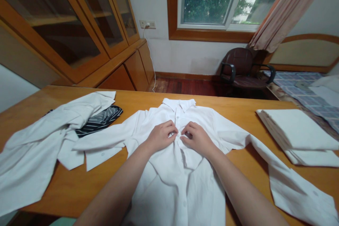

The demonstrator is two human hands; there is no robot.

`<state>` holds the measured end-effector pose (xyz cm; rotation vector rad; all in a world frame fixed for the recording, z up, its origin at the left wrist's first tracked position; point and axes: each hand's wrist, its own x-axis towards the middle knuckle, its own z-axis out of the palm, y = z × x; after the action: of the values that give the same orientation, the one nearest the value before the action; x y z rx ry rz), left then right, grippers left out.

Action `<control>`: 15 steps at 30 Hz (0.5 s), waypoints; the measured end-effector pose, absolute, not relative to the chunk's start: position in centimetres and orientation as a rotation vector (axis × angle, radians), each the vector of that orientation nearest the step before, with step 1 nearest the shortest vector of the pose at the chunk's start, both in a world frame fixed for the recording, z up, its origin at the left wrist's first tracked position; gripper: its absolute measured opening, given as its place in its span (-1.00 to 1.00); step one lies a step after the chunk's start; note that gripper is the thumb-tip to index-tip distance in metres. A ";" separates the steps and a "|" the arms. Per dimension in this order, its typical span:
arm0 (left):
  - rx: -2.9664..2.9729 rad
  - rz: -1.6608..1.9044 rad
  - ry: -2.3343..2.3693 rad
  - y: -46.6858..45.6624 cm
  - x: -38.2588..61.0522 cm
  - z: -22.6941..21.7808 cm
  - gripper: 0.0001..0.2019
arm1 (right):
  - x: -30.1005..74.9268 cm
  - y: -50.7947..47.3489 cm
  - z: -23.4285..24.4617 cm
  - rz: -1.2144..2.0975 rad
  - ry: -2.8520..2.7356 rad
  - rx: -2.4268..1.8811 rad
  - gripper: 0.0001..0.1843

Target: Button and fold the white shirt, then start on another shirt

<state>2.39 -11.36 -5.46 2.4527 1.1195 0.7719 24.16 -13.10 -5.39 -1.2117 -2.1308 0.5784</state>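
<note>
A white button-up shirt [164, 190] lies front up, its collar pointing away from me and its sleeves spread to both sides. At chest height on the front placket, my left hand [162, 135] pinches the cloth beside a button, fingers closed. Facing it from the other side, my right hand [194, 137] has its thumb and fingertips curled onto the opposite edge of the placket. The fingertips of both hands nearly meet. Above them the upper placket lies together; below, the front gapes a little and the fabric is wrinkled.
On the left of the wooden table [106, 180] lies a crumpled white garment [34, 148] over a black striped cloth [102, 120]. A folded white stack [302, 130] sits at the right. Beyond stand a glass-door cabinet [111, 51], an armchair [242, 65] and a bed [302, 79].
</note>
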 end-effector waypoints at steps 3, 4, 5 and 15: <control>2.443 0.747 1.138 -11.3 2.4 -5.4 -0.85 | 24.2 -13.1 -5.4 0.596 -2.123 -1.203 -0.88; 2.441 0.745 1.148 -11.3 2.5 -5.5 -0.86 | 24.2 -13.1 -5.4 0.602 -2.122 -1.191 -0.88; 2.439 0.748 1.158 -11.2 2.5 -5.5 -0.86 | 24.2 -13.2 -5.4 0.608 -2.125 -1.173 -0.88; 2.358 0.738 1.262 -11.1 2.8 -5.2 -0.90 | 24.4 -12.9 -6.3 0.574 -2.218 -1.044 -0.79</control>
<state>2.81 -11.07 -5.23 2.3583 1.2624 0.7375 24.41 -12.85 -6.31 -1.0441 -2.2175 0.5741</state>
